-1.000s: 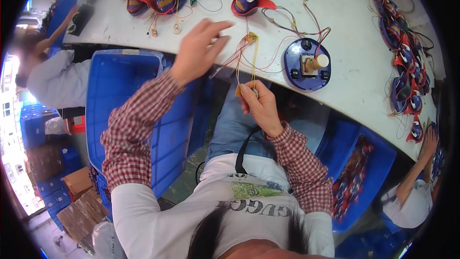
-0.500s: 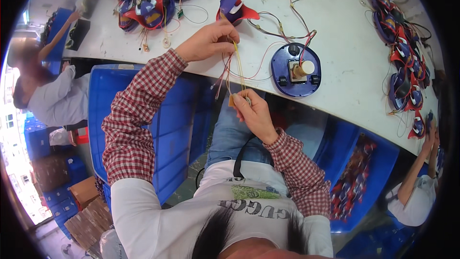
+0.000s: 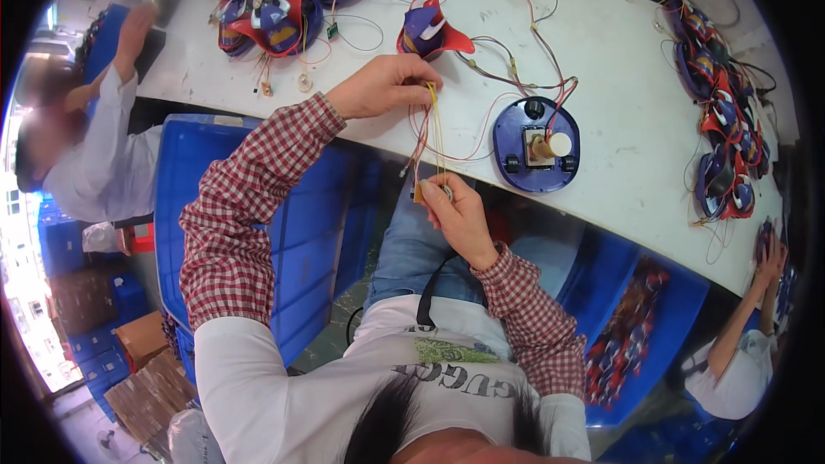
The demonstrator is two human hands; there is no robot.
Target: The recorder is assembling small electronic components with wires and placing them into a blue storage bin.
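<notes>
- The left hand [image 3: 378,88] has its thumb and forefinger pinched together on the yellow wires [image 3: 438,127]; whether something small lies under those fingertips cannot be told.
- The right hand [image 3: 461,216], lower and nearer the body, has its thumb and fingers gripping a small board [image 3: 418,194]; the board juts out just left of the thumb tip.
- A round disc [image 3: 447,192] shows at the same right fingers, close beside the board.
- The yellow wires run down from the left fingertips to the right fingers, spanning the gap between the hands.
- Red wires [image 3: 420,142] hang just below the left fingertips, beside the yellow ones, over the table's edge.
- A red and purple toy [image 3: 427,32] sits on the white table [image 3: 640,125] just beyond the left fingertips.
- A purple base [image 3: 513,133] with a cream knob [image 3: 559,144] lies to the right of both hands' fingers, touching neither; dark wires [image 3: 494,69] run from near the toy toward it.
- A heap of similar toys [image 3: 279,21] lies beyond the left fingers, off to their left.
- A row of toys [image 3: 726,112] lies well to the right of all the fingers.
- A blue bin [image 3: 301,223] stands below the left fingers, to the left of the right hand.
</notes>
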